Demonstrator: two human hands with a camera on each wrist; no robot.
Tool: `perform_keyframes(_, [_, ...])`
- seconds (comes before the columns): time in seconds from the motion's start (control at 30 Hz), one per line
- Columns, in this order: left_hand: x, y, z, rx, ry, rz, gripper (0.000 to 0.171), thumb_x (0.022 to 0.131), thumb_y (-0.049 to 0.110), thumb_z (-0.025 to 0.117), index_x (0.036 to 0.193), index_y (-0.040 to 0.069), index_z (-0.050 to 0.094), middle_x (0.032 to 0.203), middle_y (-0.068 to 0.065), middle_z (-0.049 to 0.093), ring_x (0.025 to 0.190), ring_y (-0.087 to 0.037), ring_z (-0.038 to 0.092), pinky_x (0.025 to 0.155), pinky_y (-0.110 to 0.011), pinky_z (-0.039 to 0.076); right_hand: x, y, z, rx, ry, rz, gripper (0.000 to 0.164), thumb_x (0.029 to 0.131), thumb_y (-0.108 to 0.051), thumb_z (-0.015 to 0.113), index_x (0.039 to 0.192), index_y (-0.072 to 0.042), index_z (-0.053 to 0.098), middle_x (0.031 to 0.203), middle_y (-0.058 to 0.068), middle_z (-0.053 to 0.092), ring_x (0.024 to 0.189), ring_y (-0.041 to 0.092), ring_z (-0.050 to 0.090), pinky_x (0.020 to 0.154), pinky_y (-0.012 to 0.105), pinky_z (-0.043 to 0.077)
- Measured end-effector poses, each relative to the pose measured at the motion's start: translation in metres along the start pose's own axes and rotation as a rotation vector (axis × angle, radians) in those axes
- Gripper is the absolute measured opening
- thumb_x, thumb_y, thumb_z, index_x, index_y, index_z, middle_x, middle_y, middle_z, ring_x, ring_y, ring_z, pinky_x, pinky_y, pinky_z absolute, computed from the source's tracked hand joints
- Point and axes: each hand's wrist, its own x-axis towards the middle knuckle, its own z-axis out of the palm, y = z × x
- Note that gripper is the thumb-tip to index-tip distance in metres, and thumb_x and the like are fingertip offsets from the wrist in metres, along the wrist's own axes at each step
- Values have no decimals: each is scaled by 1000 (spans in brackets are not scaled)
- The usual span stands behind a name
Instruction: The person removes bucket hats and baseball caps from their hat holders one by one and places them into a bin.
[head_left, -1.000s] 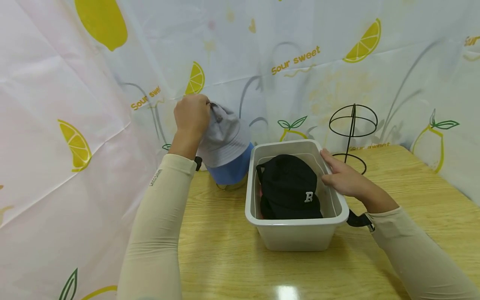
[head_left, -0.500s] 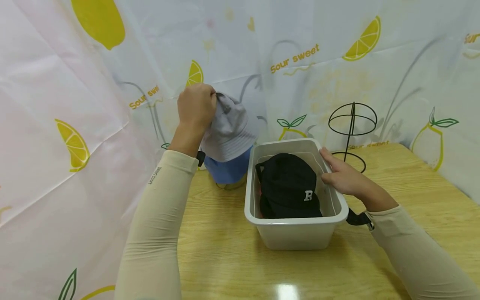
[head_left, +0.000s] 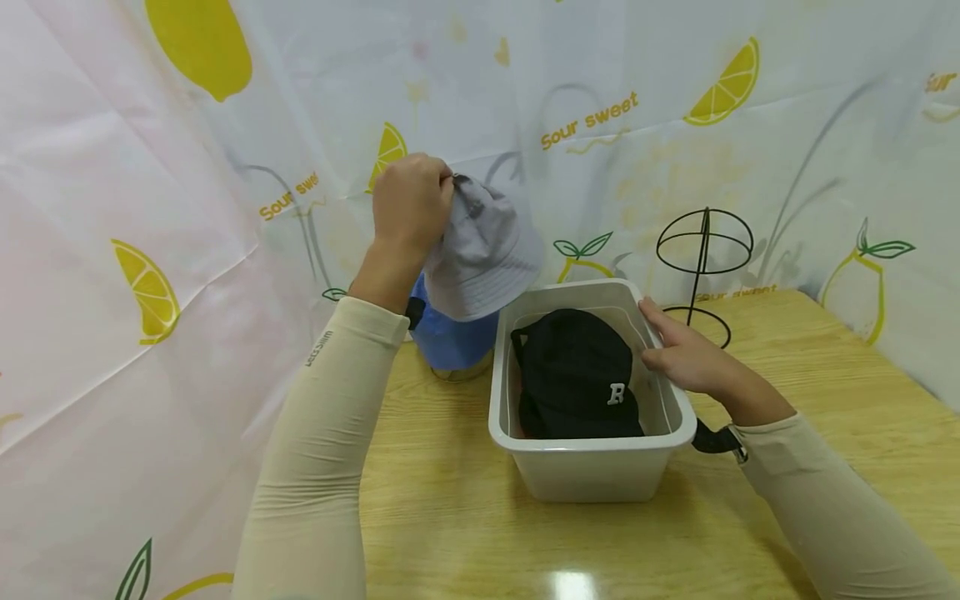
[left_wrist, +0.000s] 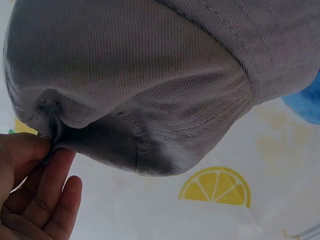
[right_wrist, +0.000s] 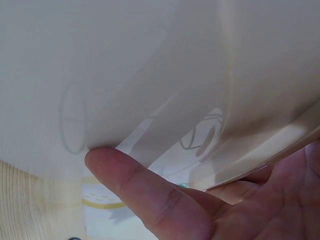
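High at the back left, my left hand (head_left: 411,204) pinches the crown of a grey-lavender bucket hat (head_left: 480,262), whose brim hangs toward the lower right. The left wrist view shows thumb and fingers (left_wrist: 59,167) gathering a fold of the hat's cloth. On the table stands a white plastic bin (head_left: 592,468), and my right hand (head_left: 693,358) grips its right rim with thumb inside. A black baseball cap (head_left: 577,367) bearing a white letter R lies in the bin, over something reddish that is mostly hidden. Behind the bucket hat a blue hat (head_left: 456,343) sits low on a stand.
At the back right stands a bare black wire hat stand (head_left: 701,267). The wooden table (head_left: 442,500) meets a lemon-print curtain (head_left: 615,50) at the back. Another lemon-print sheet (head_left: 150,400) hangs along the left side.
My left hand has raised the bucket hat and carried it to the right, away from the blue hat and toward the bin. The right hand and the bin have stayed in place.
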Motion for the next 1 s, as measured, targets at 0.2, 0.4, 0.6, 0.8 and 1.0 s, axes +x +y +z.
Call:
perform_keyframes(0.2, [-1, 14, -1, -50, 19, 19, 20, 97, 11, 63, 96, 7, 83, 100, -11, 79, 97, -32, 72, 86, -48, 57, 1, 1, 1, -4, 5, 0, 85, 100, -4, 48, 165, -5, -7, 171, 22, -12, 155, 53, 1, 112, 77, 25])
perform_keyframes(0.4, [-3, 27, 0, -105, -1, 22, 19, 97, 12, 64, 96, 9, 84, 102, -8, 80, 99, -29, 73, 89, -47, 57, 1, 2, 1, 9, 3, 2, 86, 99, -3, 48, 165, -4, -7, 171, 24, -13, 155, 53, -1, 113, 77, 22])
perform_keyframes(0.6, [-8, 39, 3, -114, -18, 55, 19, 98, 13, 65, 100, 10, 83, 104, -7, 79, 100, -26, 74, 89, -46, 58, 1, 2, 1, 16, -2, 1, 84, 100, -3, 47, 164, -3, -8, 171, 24, -13, 156, 51, -4, 116, 76, 17])
perform_keyframes(0.8, [-11, 51, 5, -136, -18, 103, 20, 95, 8, 64, 93, 10, 83, 98, -5, 80, 95, -24, 73, 85, -44, 59, 1, 2, 1, 25, -6, -8, 84, 100, -2, 47, 164, -1, -9, 170, 25, -15, 155, 51, -5, 116, 76, 15])
perform_keyframes(1.0, [-10, 61, 3, -169, -18, 102, 20, 95, 8, 64, 92, 12, 84, 97, -3, 80, 94, -22, 73, 84, -43, 58, 1, 2, 1, 32, -6, -14, 84, 101, -3, 46, 164, -1, -9, 170, 24, -15, 156, 49, -8, 120, 72, 10])
